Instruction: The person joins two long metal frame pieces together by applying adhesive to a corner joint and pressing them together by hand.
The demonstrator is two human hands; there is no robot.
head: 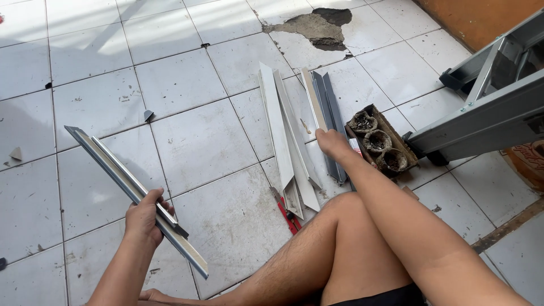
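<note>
Holding the long aluminium strip in my left hand, I have my fingers wrapped around it a little below its middle, so the longer part runs up and away from my grip to the left and the shorter, angle-cut end drops down past my wrist to the right. It is a thin, pale grey profile with a raised rib along its length and a small dark piece just beside my knuckles; I cannot tell what that piece is. To carry it well I judge the hold should stay firm and close to the balance point, since the long end could swing or dip. Further right, beyond my bent knee, my right hand rests fingers-down on the near end of a narrow pale strip in the pile of cut strips lying on the tiled floor; whether the fingers have closed around it or only press on it I cannot tell. A red-handled tool lies below that hand, under the pile's near ends. Just right of my grip sits a brown tray of three dirty round pots, and past it the grey legs of a stepladder.
</note>
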